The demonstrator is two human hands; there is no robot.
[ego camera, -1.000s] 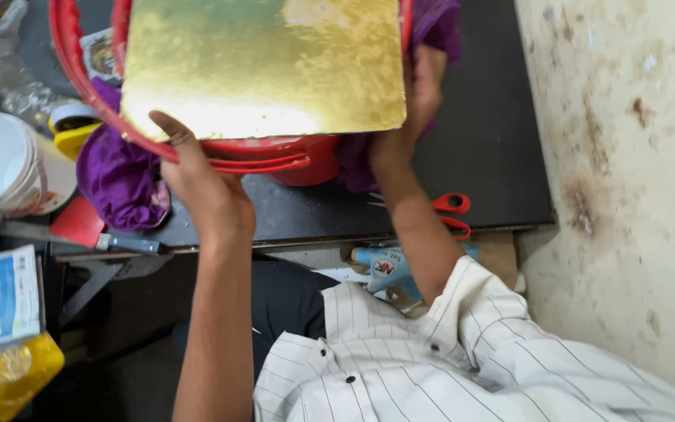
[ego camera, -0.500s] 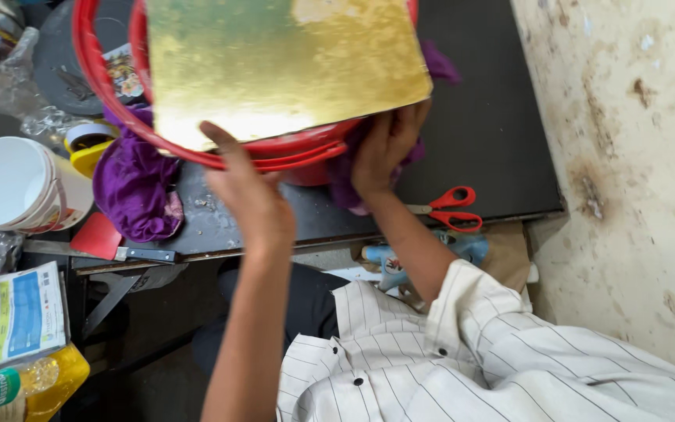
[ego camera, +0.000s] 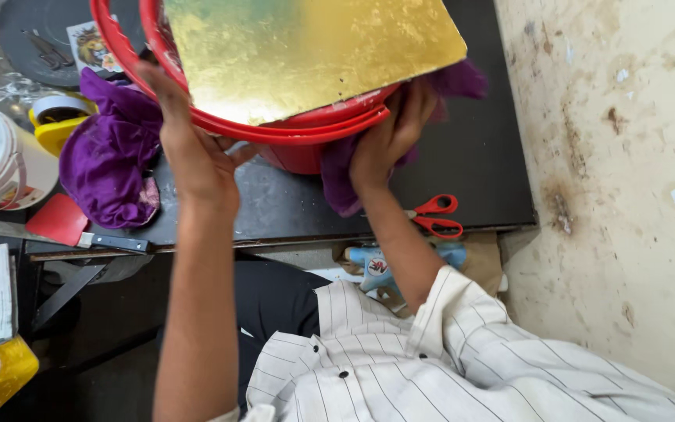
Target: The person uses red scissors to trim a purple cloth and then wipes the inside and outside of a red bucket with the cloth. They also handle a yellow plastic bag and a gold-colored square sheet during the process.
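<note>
Red basin (ego camera: 306,137): gold board (ego camera: 298,51) lay across it.
Left hand (ego camera: 197,160): fingers curled on rim.
Right hand (ego camera: 388,137): fingers spread against purple cloth (ego camera: 345,184).

Your work surface is a dark, black-topped table (ego camera: 478,168) set close to a stained, pale wall. A red tub (ego camera: 298,152) stands on it near the middle, with purple cloth (ego camera: 107,160) spread on the tabletop to its left and bunched under its right side. Near the front edge on the right you have red-handled scissors (ego camera: 437,216), lying flat and well apart from the tub. On the left front edge rests a scraper with a red blade (ego camera: 60,220) and a dark handle. Further back on the left sit a yellow tape dispenser (ego camera: 58,121), crumpled clear plastic (ego camera: 5,82) and a dark round disc (ego camera: 37,35).
</note>
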